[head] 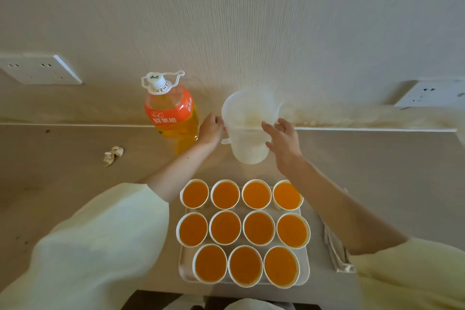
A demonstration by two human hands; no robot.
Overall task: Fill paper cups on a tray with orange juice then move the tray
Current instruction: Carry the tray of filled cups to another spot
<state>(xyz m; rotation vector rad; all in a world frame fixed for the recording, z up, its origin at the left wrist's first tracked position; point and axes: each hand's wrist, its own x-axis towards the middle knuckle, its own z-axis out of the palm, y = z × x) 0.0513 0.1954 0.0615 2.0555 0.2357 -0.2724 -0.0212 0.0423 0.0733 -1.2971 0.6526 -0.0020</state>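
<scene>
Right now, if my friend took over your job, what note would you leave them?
The left hand grips the jug by its handle. The right hand is open at the jug's side, fingers spread. The jug looks almost empty and is behind the tray. The bottle stands capped, left of the jug.
Done: all eleven cups hold juice.
Left: let go of the jug, then move the tray.

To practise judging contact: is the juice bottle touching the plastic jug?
Apart. The head view shows bare wall between juice bottle and plastic jug.
</scene>
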